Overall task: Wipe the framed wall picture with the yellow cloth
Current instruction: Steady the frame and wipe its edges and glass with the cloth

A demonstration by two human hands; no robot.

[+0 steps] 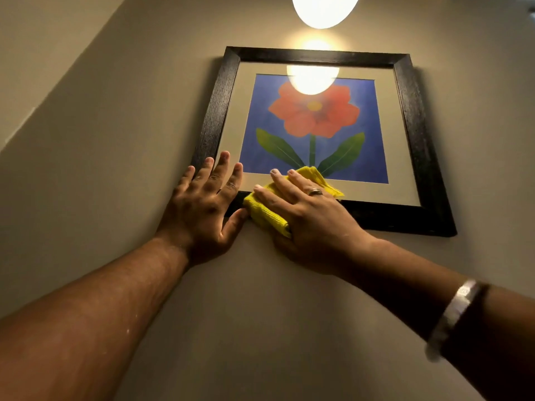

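— Yellow cloth [267, 211] is pressed flat under the right hand [309, 218], isn't it?

— Yes. It is pinned by spread, nearly straight fingers against the lower left part of the picture [314, 131], across the glass, the pale mount and the black bottom rail. A ring [315, 192] is worn on one finger, and a bracelet [451, 316] is seen further down that arm.

— And the left hand [202, 209]?

— It is laid open, with nothing gripped, on the frame's lower left corner and the wall [115, 169], its thumb touching the cloth.

— Above?

— A lit lamp [324, 8] is hung over the picture and mirrored in its glass.
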